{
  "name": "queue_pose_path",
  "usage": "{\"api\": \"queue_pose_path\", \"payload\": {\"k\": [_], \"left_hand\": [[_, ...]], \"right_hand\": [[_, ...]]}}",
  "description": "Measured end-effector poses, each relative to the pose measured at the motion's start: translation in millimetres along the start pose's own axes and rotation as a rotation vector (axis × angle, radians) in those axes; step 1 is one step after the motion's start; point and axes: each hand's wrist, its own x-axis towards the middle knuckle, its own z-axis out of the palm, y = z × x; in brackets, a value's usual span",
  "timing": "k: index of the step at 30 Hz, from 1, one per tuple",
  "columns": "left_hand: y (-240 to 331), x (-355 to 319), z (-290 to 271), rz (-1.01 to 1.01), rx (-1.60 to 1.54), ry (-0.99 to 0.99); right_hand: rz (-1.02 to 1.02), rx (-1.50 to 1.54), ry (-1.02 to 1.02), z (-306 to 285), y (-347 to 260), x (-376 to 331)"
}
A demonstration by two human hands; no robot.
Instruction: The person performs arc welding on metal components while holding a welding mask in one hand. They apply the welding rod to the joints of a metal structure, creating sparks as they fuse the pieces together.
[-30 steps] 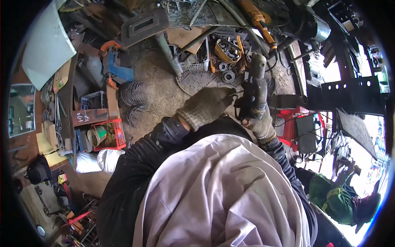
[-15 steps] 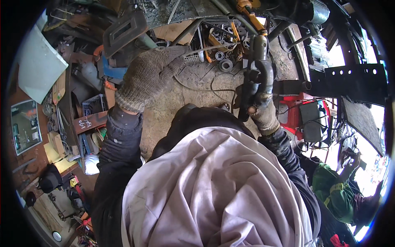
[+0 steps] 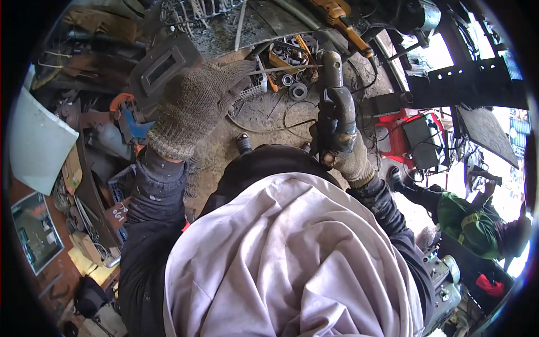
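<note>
My left hand point(image 3: 196, 109), in a brown knitted glove, is closed, with a thin rod point(image 3: 286, 68) projecting from its fingertips to the right. The rod's far end lies at the metal piece in my right hand; whether they touch I cannot tell. My gloved right hand point(image 3: 353, 160) is wrapped round that dark metal piece point(image 3: 337, 95), held upright. Its top is a short tube with a hole in the side, and lower down it is thick and curved. Beside my left hand is a dark welding shield point(image 3: 163, 67) with a rectangular window; whether that hand touches it is hidden.
Ahead on the floor, a tray point(image 3: 289, 56) holds metal rings and parts. An orange angle grinder point(image 3: 342, 25) lies on the dark bench. Cables point(image 3: 275, 131) cross the floor. A red stool point(image 3: 393, 140) stands right, near a person in green point(image 3: 471, 224). Shelves crowd the left.
My view has shifted, so the surroundings sit differently. My right hand and the metal piece appear slightly further left; my left hand appears a little lower and further left. Both grips look unchanged.
</note>
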Motion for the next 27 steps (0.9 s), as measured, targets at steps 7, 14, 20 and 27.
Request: {"api": "queue_pose_path", "payload": {"k": [7,14,20,27], "left_hand": [[-70,-18,-26,0.109,0.003,-0.034],[-101,-27,-37,0.166,0.061,-0.009],[-104,-17,-54,0.164,0.180,-0.077],[-112,-21,-49,0.154,0.277,0.007]], "right_hand": [[0.041,-0.070,0.166,72,15,25],[-0.014,-0.216,0.202,98,23,41],[0.021,-0.190,0.208,109,17,54],[0.018,-0.140,0.146,110,20,65]]}}
